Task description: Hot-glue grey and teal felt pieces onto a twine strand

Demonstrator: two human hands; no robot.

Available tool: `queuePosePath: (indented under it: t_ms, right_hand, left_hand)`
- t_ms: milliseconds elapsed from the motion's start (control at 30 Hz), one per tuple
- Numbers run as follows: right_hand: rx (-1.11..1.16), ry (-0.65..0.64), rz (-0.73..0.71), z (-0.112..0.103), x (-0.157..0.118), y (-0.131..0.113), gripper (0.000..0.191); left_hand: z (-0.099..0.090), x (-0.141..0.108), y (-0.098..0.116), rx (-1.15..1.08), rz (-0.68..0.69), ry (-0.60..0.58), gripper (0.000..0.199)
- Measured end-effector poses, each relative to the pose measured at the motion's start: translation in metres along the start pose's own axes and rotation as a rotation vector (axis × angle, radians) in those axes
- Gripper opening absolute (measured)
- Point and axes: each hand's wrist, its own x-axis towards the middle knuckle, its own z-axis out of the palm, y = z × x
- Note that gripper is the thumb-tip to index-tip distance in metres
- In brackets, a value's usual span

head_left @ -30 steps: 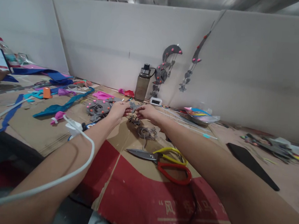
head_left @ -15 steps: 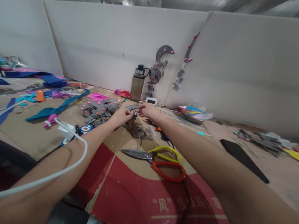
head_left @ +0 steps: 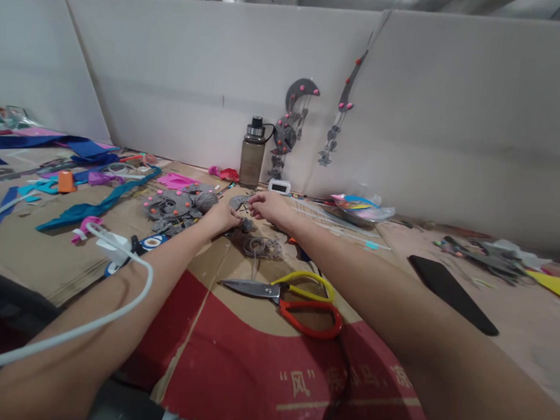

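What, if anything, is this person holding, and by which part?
It cannot be told. The left hand is at the left edge of a small grey piece, but the grip is unclear, as is that of the right hand.

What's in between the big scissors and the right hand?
The head view shows a loose coil of grey cord there, on the cardboard between the scissors and the right hand. A small grey piece is nearer the hand.
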Motion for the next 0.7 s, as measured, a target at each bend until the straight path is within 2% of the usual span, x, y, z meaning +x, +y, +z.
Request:
queuePosePath:
  t_ms: [133, 300, 400, 533, 700]
  right_hand:
    - [-0.091, -0.019, -0.053, 0.003, -0.001, 0.004, 0.021]
    - [-0.225, -0.023, -0.124, 0.003, 0.000, 0.010, 0.017]
    - [-0.283, -0.013, -0.162, 0.003, 0.001, 0.011, 0.018]
    - [-0.336, 0.039, -0.191, 0.003, 0.001, 0.006, 0.024]
    - [-0.341, 0.149, -0.197, -0.007, 0.002, -0.005, 0.037]
  left_hand:
    - [-0.003, -0.003, 0.003, 0.150, -0.070, -0.062, 0.010]
    - [-0.002, -0.007, -0.001, 0.125, 0.023, 0.017, 0.017]
    - [0.001, -0.008, -0.001, 0.102, 0.107, -0.011, 0.021]
    - [0.002, -0.010, 0.003, 0.120, 0.148, -0.115, 0.019]
    - [0.004, -0.014, 0.009, 0.200, 0.089, -0.105, 0.020]
